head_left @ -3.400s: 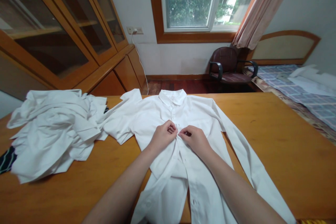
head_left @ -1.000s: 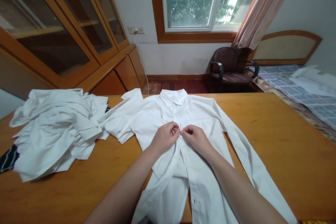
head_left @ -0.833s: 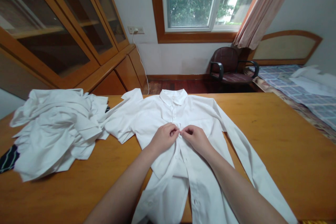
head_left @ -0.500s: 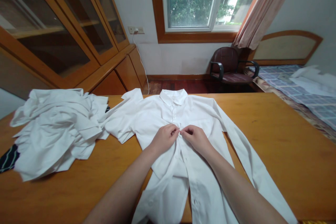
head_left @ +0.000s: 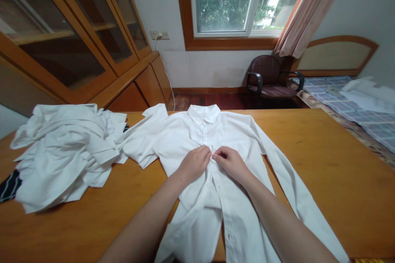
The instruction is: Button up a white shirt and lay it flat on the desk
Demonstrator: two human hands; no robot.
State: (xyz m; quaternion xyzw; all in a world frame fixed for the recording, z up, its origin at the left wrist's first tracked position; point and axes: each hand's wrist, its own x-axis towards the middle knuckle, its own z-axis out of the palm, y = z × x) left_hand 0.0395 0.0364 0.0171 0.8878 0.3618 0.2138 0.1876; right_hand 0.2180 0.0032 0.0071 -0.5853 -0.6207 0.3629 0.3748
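A white button-up shirt (head_left: 237, 129) lies front side up, its collar towards the far edge of the table. Its upper front is closed, while the lower front edges hang apart. At mid-chest my left hand (head_left: 196, 162) pinches the front edge, fingers bent together. Close against it, my right hand (head_left: 230, 162) pinches the opposite edge with thumb and forefinger. The fingertips of both hands nearly meet; any button between them is hidden. One long sleeve stretches down the right side, and the other is bunched at the left.
A heap of crumpled white clothes (head_left: 68, 148) lies on the wooden table (head_left: 333, 172) at the left, with dark striped cloth (head_left: 10, 187) under it. Beyond the table stand a brown armchair (head_left: 268, 76), a glass-door cabinet (head_left: 123, 70) and a bed (head_left: 364, 111).
The fingers of my left hand have closed in slightly over the shirt's front edge. My right hand and the shirt stay almost the same.
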